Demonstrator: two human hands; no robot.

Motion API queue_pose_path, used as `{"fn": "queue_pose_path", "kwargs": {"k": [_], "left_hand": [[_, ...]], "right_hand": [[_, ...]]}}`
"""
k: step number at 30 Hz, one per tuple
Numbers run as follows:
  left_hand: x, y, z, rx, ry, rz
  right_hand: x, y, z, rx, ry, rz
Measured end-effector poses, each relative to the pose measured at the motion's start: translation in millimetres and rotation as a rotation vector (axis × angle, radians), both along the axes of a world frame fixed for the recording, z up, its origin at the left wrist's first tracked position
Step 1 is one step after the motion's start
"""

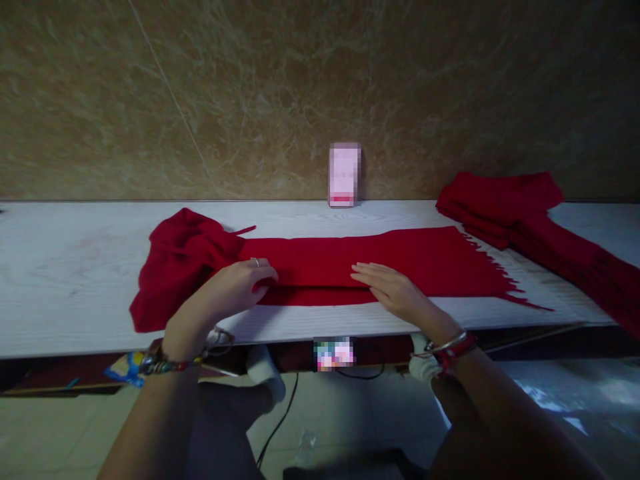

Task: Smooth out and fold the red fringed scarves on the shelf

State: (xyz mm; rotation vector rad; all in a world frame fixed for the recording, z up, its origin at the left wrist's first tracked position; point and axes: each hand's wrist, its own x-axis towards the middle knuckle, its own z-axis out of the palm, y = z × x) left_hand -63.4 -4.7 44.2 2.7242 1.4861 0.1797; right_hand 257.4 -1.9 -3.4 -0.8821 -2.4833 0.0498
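Note:
A red fringed scarf [320, 260] lies lengthwise on the white wood-grain table [65, 267], with its fringe at the right and a bunched heap at the left. Along its front edge a folded layer leaves a strip of red showing below. My left hand [245, 283], with a ring on one finger, has its fingers curled round the fold's edge left of centre. My right hand [393, 287] rests on the scarf right of centre, its fingers stretched out flat over the front edge.
More red fringed cloth [505, 207] lies folded at the back right. A phone-like object [344, 175], its face blurred, leans on the marbled wall [250, 100]. Below the table's front edge are a second blurred screen [334, 353], a black cable [283, 420] and a blue-and-yellow packet [127, 368].

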Motion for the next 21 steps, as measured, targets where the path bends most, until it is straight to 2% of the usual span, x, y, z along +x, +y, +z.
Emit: {"fn": "queue_pose_path", "kwargs": {"k": [2,4,9,14,21], "left_hand": [[2.0,-2.0,-0.7,-0.111,0.052,0.017],[4.4,-3.4,-1.4,-0.153,0.067,0.03],[9.6,-5.6,2.1,-0.155,0.06,0.018],[9.1,-6.0,3.4,-0.075,-0.037,0.015],[7.1,-6.6,0.1,-0.258,-0.049,-0.029]], "right_hand": [[0.7,-2.7,-1.6,-0.059,-0.066,0.025],[1.1,-4.5,-3.0,-0.106,-0.114,0.033],[1.0,-4.3,-2.7,-0.137,-0.11,0.01],[3.5,-3.7,-1.6,-0.087,0.029,-0.045],[7.9,-2.8,-8.8,-0.108,-0.112,0.026]]}}
